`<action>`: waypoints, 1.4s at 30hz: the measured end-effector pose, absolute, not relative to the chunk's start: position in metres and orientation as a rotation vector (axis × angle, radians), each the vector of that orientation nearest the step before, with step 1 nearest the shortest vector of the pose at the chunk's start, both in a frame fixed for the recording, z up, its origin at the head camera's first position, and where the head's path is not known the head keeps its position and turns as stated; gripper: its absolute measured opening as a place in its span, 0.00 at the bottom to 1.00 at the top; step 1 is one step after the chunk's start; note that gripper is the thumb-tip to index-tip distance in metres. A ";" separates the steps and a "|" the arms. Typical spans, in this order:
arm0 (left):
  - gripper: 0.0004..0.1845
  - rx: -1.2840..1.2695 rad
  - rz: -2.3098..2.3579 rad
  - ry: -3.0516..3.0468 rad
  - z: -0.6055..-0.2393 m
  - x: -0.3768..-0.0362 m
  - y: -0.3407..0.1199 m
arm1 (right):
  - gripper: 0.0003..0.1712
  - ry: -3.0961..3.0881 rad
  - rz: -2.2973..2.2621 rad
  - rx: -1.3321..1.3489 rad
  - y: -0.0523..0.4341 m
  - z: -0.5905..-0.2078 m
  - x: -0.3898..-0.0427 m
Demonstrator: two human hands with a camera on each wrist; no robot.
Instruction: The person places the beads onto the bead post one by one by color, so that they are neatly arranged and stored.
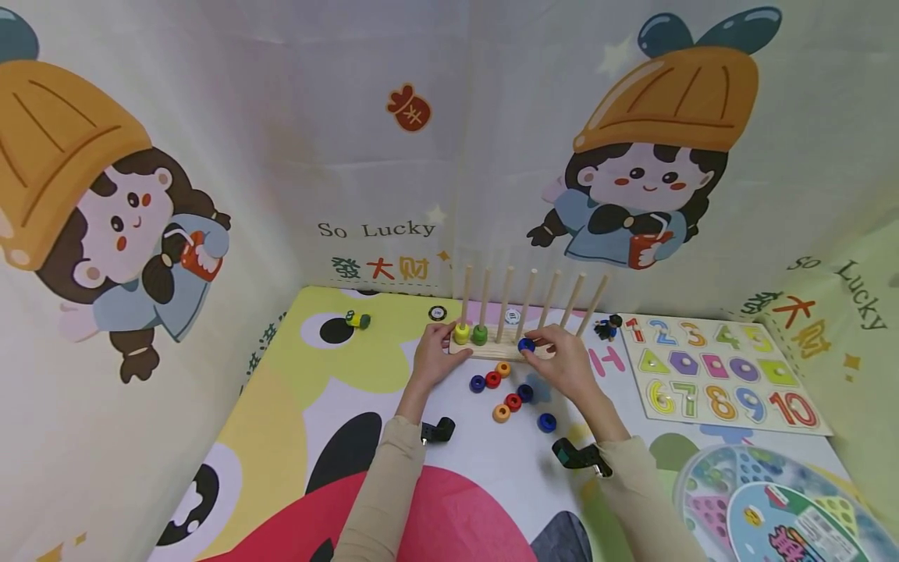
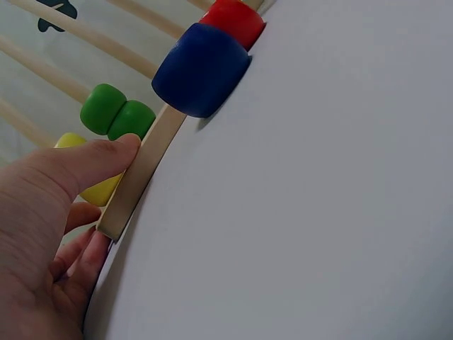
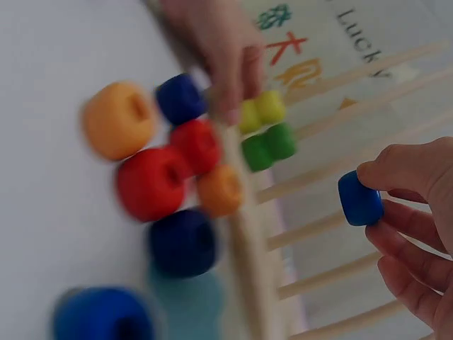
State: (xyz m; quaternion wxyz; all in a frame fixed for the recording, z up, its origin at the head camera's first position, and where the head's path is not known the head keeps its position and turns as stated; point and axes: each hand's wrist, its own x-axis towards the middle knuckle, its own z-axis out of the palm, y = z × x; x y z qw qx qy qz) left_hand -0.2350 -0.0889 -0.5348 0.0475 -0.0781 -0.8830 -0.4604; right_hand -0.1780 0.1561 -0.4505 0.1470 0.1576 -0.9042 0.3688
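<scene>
A wooden peg rack (image 1: 500, 348) with several upright dowels stands on the mat. A yellow bead (image 1: 461, 333) and a green bead (image 1: 480, 335) sit on its two left pegs. My left hand (image 1: 437, 353) grips the rack's left end, thumb (image 2: 99, 159) on the base's front edge (image 2: 141, 170). My right hand (image 1: 555, 351) pinches a blue bead (image 1: 526, 344) (image 3: 359, 198) at the base of a middle peg. Loose blue, red and orange beads (image 1: 509, 394) lie in front of the rack; in the right wrist view they (image 3: 159, 177) appear blurred.
A number puzzle board (image 1: 716, 371) lies to the right. A round clear-lidded toy box (image 1: 772, 507) sits at the front right. A small figure (image 1: 608, 326) and small toys (image 1: 358, 318) lie near the back. Printed fabric walls enclose the mat.
</scene>
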 end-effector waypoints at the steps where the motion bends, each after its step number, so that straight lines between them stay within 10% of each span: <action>1: 0.37 -0.239 -1.401 -2.694 -0.535 -0.235 -0.089 | 0.16 -2.585 1.053 0.466 0.155 -0.446 -0.179; 25: 0.36 -0.239 -1.390 -2.702 -0.534 -0.233 -0.089 | 0.14 -2.357 0.968 0.626 0.140 -0.338 -0.207; 42: 0.36 -0.250 -1.385 -2.700 -0.534 -0.234 -0.090 | 0.14 -2.519 0.884 0.598 0.129 -0.332 -0.232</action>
